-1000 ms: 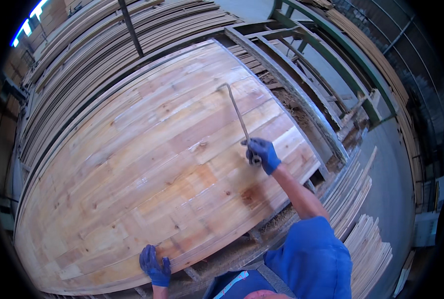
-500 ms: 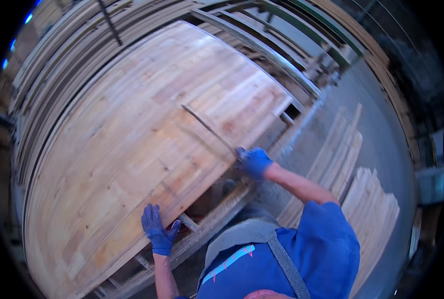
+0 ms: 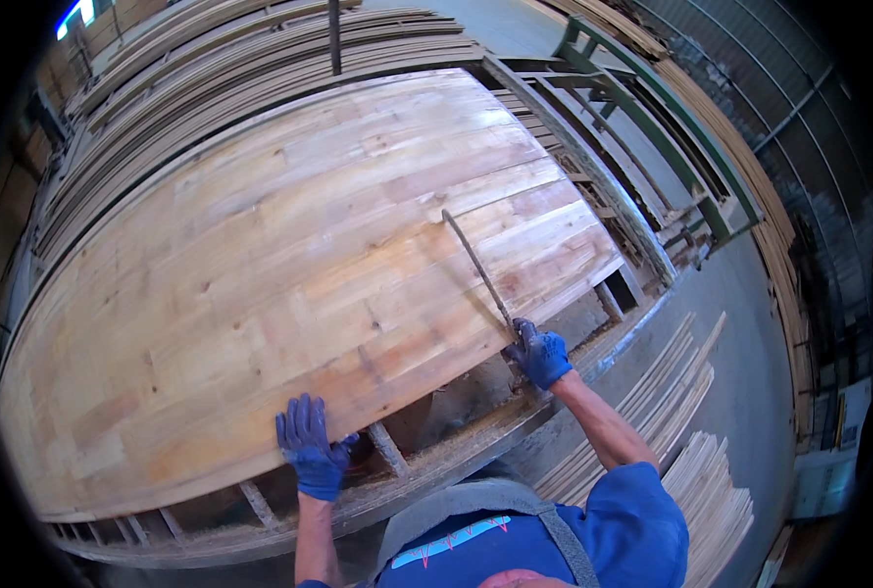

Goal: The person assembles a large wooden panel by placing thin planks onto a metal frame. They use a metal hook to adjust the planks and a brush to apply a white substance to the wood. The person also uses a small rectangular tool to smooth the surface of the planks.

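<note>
- Two gloved hands are at work on one large wooden panel (image 3: 250, 284), which spreads from the middle of the view out towards 9 o'clock.
- The left hand (image 3: 314, 451), at 7 o'clock, lies flattened on the panel's near edge, fingers extended towards 12 and thumb out towards 3. It grasps nothing that shows.
- The right hand (image 3: 539, 355), at 4 o'clock, has its fingers curled around the lower end of a thin hooked rod (image 3: 478, 267). How tightly it grips cannot be told.
- The rod slants up towards 11 from that hand, its bent tip over the panel just off centre at 12. Whether the tip touches the wood is unclear.
- Done, by the look of it: the panel's strips lie side by side as one broad sheet, across a frame whose crosspieces (image 3: 388, 451) show from 5 round to 8 o'clock.
- Probably left: whatever the hooked rod is meant to do, as it is held over the sheet. A dark line runs from near its tip towards 2; gap or plain joint, I cannot tell.
- The panel's near edge stands back from the near rail (image 3: 492, 434), so its seating may be unfinished.
- Loose strips (image 3: 706, 505) lie apart, between 4 and 5 o'clock, outside the sheet.
</note>
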`<state>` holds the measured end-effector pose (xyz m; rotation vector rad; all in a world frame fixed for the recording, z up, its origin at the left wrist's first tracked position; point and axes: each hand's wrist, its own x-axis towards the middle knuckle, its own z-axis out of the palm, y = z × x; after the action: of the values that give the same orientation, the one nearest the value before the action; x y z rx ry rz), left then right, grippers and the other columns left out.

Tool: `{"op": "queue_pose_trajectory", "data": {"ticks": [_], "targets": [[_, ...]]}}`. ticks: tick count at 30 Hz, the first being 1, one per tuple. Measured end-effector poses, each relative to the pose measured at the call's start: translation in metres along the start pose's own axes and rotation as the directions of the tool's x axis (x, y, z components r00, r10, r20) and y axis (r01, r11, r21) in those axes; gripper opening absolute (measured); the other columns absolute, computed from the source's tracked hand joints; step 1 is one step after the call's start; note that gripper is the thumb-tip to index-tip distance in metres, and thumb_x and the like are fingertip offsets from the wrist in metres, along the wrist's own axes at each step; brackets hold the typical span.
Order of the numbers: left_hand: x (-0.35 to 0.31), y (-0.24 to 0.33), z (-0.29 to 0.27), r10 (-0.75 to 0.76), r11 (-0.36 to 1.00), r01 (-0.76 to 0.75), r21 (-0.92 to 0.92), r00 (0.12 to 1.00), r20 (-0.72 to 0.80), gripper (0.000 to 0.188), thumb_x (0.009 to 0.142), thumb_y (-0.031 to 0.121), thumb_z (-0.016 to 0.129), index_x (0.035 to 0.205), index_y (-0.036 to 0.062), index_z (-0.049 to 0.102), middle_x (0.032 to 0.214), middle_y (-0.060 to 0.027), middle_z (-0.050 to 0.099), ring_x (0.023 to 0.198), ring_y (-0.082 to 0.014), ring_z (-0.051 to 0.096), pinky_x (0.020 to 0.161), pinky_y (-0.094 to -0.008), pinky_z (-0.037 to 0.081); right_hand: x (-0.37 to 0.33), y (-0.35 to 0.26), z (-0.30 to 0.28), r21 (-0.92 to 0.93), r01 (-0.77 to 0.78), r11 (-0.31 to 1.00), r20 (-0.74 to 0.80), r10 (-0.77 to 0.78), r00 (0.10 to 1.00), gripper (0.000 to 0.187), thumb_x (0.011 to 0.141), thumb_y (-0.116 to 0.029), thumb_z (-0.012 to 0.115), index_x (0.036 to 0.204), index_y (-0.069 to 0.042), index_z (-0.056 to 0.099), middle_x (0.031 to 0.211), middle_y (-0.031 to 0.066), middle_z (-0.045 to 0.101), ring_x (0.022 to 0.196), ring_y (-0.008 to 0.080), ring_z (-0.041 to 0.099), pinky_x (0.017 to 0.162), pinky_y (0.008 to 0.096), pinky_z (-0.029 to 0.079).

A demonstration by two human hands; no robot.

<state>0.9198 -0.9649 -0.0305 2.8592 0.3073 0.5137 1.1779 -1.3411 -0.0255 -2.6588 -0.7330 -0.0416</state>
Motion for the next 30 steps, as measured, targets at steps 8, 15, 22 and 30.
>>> {"op": "queue_pose_trajectory", "data": {"ticks": [8, 15, 22, 30], "targets": [[-0.016, -0.012, -0.015, -0.058, 0.997, 0.047, -0.066, 0.984, -0.166, 0.071, 0.078, 0.047, 0.076, 0.131, 0.0046, 0.056, 0.131, -0.0203, 0.056, 0.122, -0.0405, 0.053, 0.106, -0.0561, 0.038, 0.018, 0.002, 0.031, 0.067, 0.193, 0.979, -0.015, -0.193, 0.981, 0.047, 0.084, -0.027, 0.072, 0.124, -0.003, 0.064, 0.114, 0.0203, 0.069, 0.104, 0.0361, 0.067, 0.087, 0.0437, 0.055], [-0.003, -0.021, -0.017, -0.116, 0.978, 0.111, -0.174, 0.993, -0.017, 0.081, 0.076, 0.053, 0.073, 0.138, 0.0039, 0.053, 0.146, -0.019, 0.048, 0.136, -0.0394, 0.043, 0.116, -0.0529, 0.028, -0.009, -0.026, 0.015, 0.132, 0.102, 0.986, -0.068, -0.093, 0.993, 0.036, 0.091, -0.015, 0.065, 0.124, -0.002, 0.06, 0.083, 0.0106, 0.065, 0.067, 0.0231, 0.06, 0.065, 0.0372, 0.052], [-0.154, -0.047, -0.172, -0.159, 0.841, 0.045, -0.539, 0.973, -0.167, 0.047, 0.085, 0.039, 0.07, 0.116, 0.0044, 0.067, 0.113, -0.0182, 0.068, 0.105, -0.0379, 0.064, 0.09, -0.0465, 0.051, -0.085, -0.304, 0.072, 0.721, 0.219, 0.657, -0.007, -0.31, 0.951, 0.021, 0.093, -0.01, 0.063, 0.11, 0.001, 0.065, 0.084, 0.0017, 0.064, 0.07, 0.011, 0.057, 0.063, 0.0265, 0.049], [-0.373, -0.226, -0.341, -0.484, 0.801, 0.228, -0.553, 0.79, -0.375, 0.029, 0.088, 0.022, 0.072, 0.11, 0.0034, 0.07, 0.105, -0.0159, 0.072, 0.097, -0.0331, 0.07, 0.085, -0.0392, 0.057, -0.163, -0.671, 0.144, 0.865, -0.172, 0.471, 0.435, -0.534, 0.725, 0.027, 0.094, -0.014, 0.059, 0.114, 0.005, 0.064, 0.071, 0.0034, 0.063, 0.054, 0.0096, 0.057, 0.048, 0.0233, 0.045]]}}
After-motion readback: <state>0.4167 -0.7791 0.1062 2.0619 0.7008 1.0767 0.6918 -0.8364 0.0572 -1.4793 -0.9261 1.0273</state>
